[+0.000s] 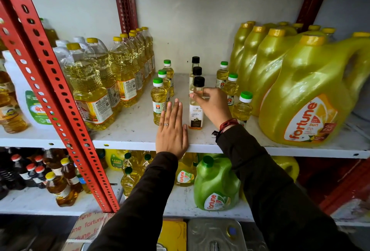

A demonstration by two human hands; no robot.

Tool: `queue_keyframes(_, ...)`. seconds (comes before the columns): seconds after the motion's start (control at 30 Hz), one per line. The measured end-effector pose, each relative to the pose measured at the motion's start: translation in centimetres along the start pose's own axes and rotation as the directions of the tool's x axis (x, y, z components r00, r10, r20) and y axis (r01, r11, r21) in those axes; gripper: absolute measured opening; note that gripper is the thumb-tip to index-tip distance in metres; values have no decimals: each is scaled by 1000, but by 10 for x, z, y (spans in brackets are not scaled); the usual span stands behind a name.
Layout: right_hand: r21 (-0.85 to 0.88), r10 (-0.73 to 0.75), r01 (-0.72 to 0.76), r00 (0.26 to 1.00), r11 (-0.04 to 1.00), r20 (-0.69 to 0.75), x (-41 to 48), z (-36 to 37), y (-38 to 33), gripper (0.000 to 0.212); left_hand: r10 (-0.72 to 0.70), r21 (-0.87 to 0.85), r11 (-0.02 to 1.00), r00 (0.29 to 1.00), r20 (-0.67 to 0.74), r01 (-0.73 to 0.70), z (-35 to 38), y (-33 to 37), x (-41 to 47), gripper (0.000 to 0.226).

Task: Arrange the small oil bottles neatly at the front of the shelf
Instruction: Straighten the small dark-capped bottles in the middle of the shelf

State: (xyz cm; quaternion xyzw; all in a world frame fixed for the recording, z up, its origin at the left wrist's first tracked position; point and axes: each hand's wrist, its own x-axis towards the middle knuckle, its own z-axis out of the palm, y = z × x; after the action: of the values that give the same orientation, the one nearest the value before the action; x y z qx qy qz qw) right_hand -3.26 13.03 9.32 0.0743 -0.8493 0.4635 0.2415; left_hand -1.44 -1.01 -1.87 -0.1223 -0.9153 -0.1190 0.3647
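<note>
On the white middle shelf (128,130) stand three short rows of small oil bottles. At the left is a row of three green-capped yellow bottles, the nearest one (158,100) by my fingers. In the middle is a row of three black-capped coconut oil bottles; my right hand (212,102) grips the neck of the front one (196,114). At the right is another green-capped row, with its nearest bottle (242,106) just behind my right wrist. My left hand (172,130) lies flat on the shelf between the left and middle rows, fingers straight, holding nothing.
Tall clear oil bottles (96,90) fill the shelf's left side and big yellow jugs (304,98) its right. A red perforated upright (60,90) crosses at the left. The lower shelf holds a green jug (216,186) and more bottles.
</note>
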Motion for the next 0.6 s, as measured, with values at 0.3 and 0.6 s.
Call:
queue_keyframes(0.3, -57, -85, 82, 994, 995, -63, -33, -11, -4, 28, 0, -48, 999, 1000, -14, -1, -3, 0, 0, 67)
queue_keyframes(0.6, -58, -80, 78, 996, 995, -27, -46, -18, -9, 28, -17, -85, 996, 1000, -1, 17, -3, 2, -1, 67)
